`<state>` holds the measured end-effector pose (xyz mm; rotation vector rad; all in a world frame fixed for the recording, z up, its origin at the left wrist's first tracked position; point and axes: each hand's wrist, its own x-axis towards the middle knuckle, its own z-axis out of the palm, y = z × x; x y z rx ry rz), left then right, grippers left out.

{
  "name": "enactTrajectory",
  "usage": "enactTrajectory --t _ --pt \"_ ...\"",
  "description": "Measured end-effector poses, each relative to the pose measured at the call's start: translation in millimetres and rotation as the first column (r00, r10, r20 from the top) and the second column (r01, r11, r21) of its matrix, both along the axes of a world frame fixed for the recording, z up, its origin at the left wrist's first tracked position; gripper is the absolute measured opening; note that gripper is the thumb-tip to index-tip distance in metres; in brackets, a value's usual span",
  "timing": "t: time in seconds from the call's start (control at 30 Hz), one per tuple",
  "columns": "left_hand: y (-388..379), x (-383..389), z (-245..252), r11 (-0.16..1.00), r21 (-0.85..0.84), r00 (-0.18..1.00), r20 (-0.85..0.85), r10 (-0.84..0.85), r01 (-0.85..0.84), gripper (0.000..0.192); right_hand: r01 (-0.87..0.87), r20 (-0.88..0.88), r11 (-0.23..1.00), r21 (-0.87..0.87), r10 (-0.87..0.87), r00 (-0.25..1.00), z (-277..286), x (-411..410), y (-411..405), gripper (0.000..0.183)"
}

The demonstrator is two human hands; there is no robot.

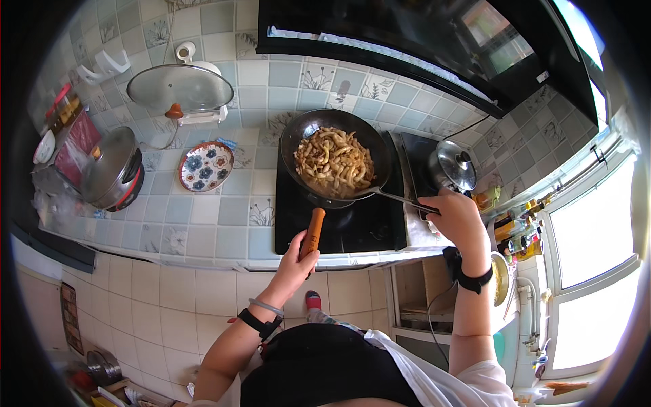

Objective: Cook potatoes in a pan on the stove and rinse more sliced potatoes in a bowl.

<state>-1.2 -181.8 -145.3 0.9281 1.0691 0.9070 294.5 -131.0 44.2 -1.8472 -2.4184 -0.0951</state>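
A dark wok [292, 129] stands on a black cooktop [351, 234], filled at its middle with browned, sauced strips of food [338, 157]; what they are made of is hard to tell. My left hand [296, 262] grips the wok's wooden handle [314, 226]. In my right hand [455, 213] is the dark grip of a metal spatula [402, 197]. Its head lies at the wok's right front edge, partly hidden among the food. Left of the cooktop, a floral oval plate [206, 167] rests on the tiled counter.
A glass lid [180, 91] hangs on the tiled wall. At left sits a lidded pan [113, 168]. A small lidded pot [451, 165] stands right of the wok, with several bottles [519, 234] beyond it. The range hood [407, 46] overhangs the back.
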Motion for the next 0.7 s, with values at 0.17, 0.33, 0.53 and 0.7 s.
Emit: enactTrajectory --t 0.17,0.33,0.53,0.7 --pt "0.6 5.6 3.6 1.000 -0.009 1.000 0.006 -0.029 0.029 0.059 -0.065 0.069 0.994 0.091 0.059 0.996 -28.8 -7.7 31.7 0.027" --pt "-0.1 -1.0 6.8 0.999 -0.031 0.999 -0.039 -0.006 0.005 0.059 -0.106 0.179 0.992 0.066 0.093 0.980 1.1 2.5 27.4 0.033" --pt "0.3 6.9 6.7 1.000 -0.022 1.000 -0.005 -0.019 0.018 0.059 -0.156 0.433 0.974 0.165 0.071 0.899 -22.3 10.8 58.6 0.029" --pt "0.8 1.0 5.8 1.000 -0.021 1.000 -0.010 0.003 -0.003 0.060 0.011 0.179 0.992 0.127 -0.034 0.983 -14.1 1.5 39.8 0.034"
